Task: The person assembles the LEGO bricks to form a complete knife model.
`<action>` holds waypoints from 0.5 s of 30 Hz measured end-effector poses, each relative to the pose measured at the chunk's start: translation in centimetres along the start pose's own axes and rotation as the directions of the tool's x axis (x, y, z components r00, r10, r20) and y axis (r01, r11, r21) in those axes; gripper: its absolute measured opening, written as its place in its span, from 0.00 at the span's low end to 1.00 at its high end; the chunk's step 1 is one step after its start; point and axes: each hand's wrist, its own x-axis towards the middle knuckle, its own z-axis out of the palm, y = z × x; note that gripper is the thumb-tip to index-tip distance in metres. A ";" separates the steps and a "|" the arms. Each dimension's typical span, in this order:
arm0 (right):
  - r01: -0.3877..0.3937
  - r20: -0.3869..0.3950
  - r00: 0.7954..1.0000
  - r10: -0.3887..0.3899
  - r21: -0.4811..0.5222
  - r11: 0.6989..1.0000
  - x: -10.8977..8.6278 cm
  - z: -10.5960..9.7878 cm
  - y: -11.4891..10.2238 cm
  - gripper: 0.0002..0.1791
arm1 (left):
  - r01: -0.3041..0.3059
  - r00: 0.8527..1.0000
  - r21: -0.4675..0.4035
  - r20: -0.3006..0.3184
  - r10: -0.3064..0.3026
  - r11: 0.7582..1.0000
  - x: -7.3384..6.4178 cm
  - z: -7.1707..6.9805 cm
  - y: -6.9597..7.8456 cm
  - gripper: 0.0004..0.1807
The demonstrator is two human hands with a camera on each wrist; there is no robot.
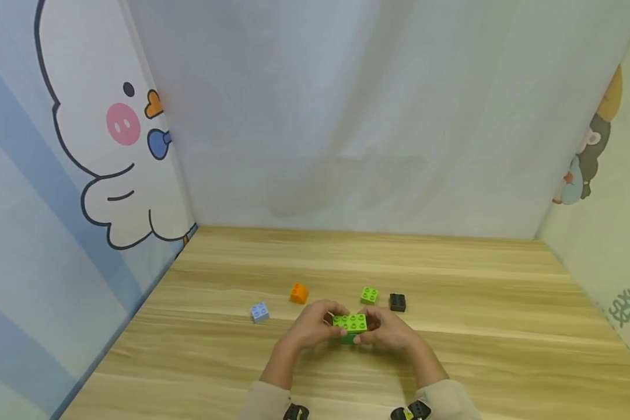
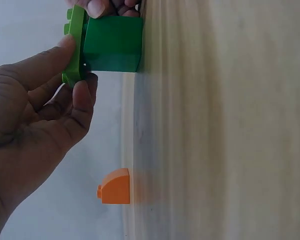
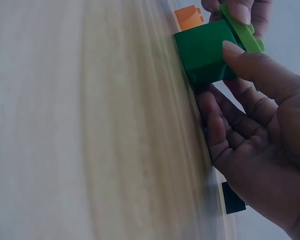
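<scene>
Lime plate (image 1: 349, 322) and green block (image 1: 349, 339), held between two hands near the front of the table (image 1: 493, 338). The plate lies above the block, studs upward, its long axis running left to right across the person's front. In the right wrist view this axis slants against the block's top edge; whether the two are fully joined cannot be told. Left hand (image 1: 313, 326): clamped on the plate's left end, thumb on the near side, fingers behind. Right hand (image 1: 394, 332): clamped on the block's right part, thumb on its near face close to the plate. Whether the block touches the table cannot be told. Beyond the hands, from left to right: blue brick (image 1: 259, 312), orange brick (image 1: 299, 293), lime brick (image 1: 369, 296) and black brick (image 1: 397, 302), all apart from one another.
</scene>
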 end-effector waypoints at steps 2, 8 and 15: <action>0.004 0.002 1.000 -0.004 -0.005 1.000 0.0 0.0 0.0 0.17 | 0.001 1.000 0.030 0.019 -0.002 1.000 0.1 -0.1 0.2 0.15; 0.007 0.003 1.000 -0.007 -0.014 1.000 -0.1 -0.1 -0.1 0.17 | -0.006 0.997 0.105 0.075 -0.002 0.994 0.8 -0.4 0.8 0.16; 0.016 0.012 1.000 -0.016 -0.014 1.000 0.0 0.3 0.0 0.17 | -0.013 0.996 0.126 0.086 0.002 0.992 0.7 -0.5 0.6 0.16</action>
